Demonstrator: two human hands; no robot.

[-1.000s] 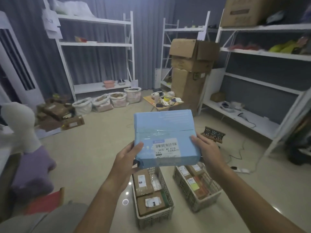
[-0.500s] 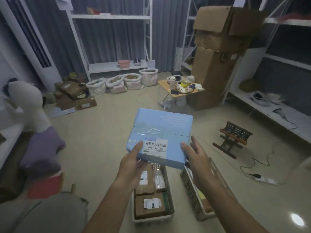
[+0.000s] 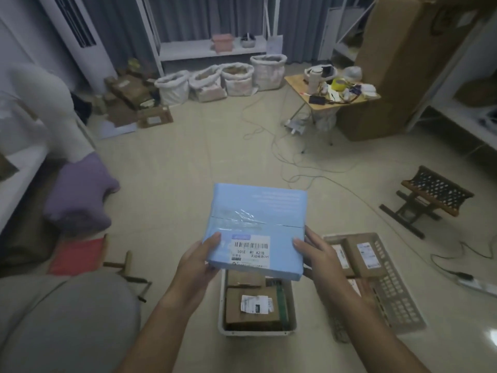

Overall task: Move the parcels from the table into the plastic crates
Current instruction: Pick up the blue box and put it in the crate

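Note:
I hold a flat light-blue parcel (image 3: 258, 224) with a barcode label, level, above the floor. My left hand (image 3: 197, 261) grips its near left corner, thumb on top. My right hand (image 3: 316, 258) grips the near right edge, thumb on top too. Directly below the parcel stands a white plastic crate (image 3: 221, 305) holding brown cardboard parcels (image 3: 251, 308). A second pale crate (image 3: 395, 289) to the right holds more brown parcels (image 3: 364, 255); my right forearm hides part of it.
A small folding stool (image 3: 430, 192) stands at the right with cables (image 3: 309, 168) on the floor. A low table (image 3: 330, 95) with clutter and tall cardboard boxes (image 3: 398, 63) are at the back right. Sacks (image 3: 223, 82) line the far shelf. A purple cushion (image 3: 80, 192) lies left.
The view has tilted down and the parcel has come lower, over the left crate. Both hands keep hold of it.

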